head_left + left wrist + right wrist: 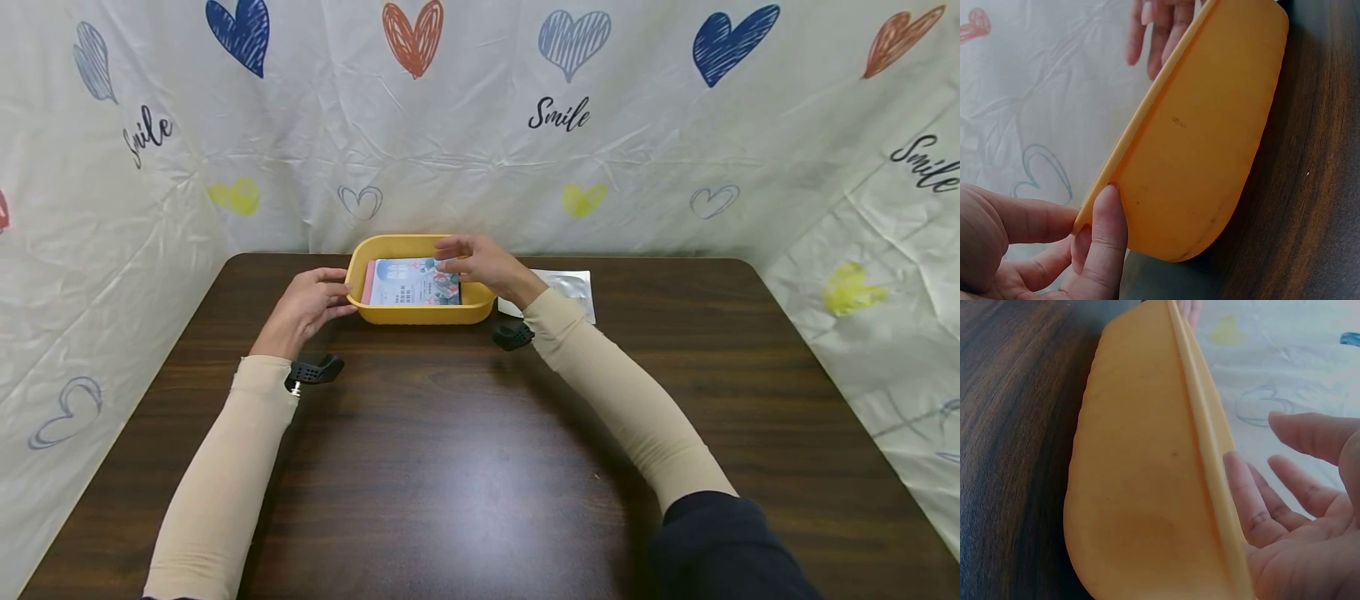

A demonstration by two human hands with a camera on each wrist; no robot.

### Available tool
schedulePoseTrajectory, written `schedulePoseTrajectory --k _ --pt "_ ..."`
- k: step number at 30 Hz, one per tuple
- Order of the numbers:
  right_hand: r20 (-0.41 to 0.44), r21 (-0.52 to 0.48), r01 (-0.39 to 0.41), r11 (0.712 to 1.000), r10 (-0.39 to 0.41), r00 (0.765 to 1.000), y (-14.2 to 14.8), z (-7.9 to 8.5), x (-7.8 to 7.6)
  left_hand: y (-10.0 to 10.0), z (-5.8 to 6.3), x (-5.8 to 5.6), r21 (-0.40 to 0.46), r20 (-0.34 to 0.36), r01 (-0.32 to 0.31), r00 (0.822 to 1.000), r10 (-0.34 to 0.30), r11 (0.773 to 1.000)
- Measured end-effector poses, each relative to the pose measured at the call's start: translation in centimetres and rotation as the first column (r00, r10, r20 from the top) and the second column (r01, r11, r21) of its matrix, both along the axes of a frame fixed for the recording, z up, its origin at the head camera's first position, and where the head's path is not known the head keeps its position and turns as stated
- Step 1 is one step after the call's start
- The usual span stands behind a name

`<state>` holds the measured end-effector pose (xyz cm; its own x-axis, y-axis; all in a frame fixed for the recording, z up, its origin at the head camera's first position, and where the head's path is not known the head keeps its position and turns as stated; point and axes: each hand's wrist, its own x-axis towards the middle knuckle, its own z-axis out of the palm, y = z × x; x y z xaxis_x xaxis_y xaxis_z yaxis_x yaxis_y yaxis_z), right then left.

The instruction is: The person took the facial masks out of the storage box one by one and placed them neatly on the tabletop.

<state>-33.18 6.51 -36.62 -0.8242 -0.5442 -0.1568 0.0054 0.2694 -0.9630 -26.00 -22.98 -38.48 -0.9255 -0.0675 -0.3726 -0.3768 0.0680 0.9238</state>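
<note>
I count two hands (pixel 307 302); one yellow basket (pixel 423 315); one floral packet (pixel 405 282); one pink piece (pixel 367 287); one silvery packet (pixel 576 287); two wrist cameras (pixel 513 336); one table (pixel 375 500).

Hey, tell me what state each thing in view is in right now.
Yellow plastic tray: upright on the table, uncovered.
Blue floral packet: lying in the tray, printed side up.
Pink item: in the tray, showing at the packet's left edge.
Silvery packet: lying on the table, right of the tray.
Left hand: touching the tray's left end.
Right hand: over the tray, fingers spread, holding nothing.
Heart-print backdrop: creased.
</note>
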Motion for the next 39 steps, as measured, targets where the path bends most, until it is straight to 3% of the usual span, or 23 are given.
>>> schedulePoseTrajectory --k 8,13,39 --pt "0.024 0.095 0.087 0.992 -0.090 0.996 -1.2 -0.6 -0.3 0.0 -0.1 0.0 0.007 -0.005 0.002 1.000 -0.002 1.000" --pt "0.026 0.130 0.080 0.988 -0.084 0.996 -1.5 -0.6 -0.2 0.0 -0.1 -0.1 0.012 -0.005 0.001 1.000 -0.001 1.000" --pt "0.015 0.116 0.077 0.990 -0.079 0.997 -1.3 -0.9 0.0 0.0 -0.1 -0.1 0.008 0.002 -0.003 1.000 0.003 1.000"
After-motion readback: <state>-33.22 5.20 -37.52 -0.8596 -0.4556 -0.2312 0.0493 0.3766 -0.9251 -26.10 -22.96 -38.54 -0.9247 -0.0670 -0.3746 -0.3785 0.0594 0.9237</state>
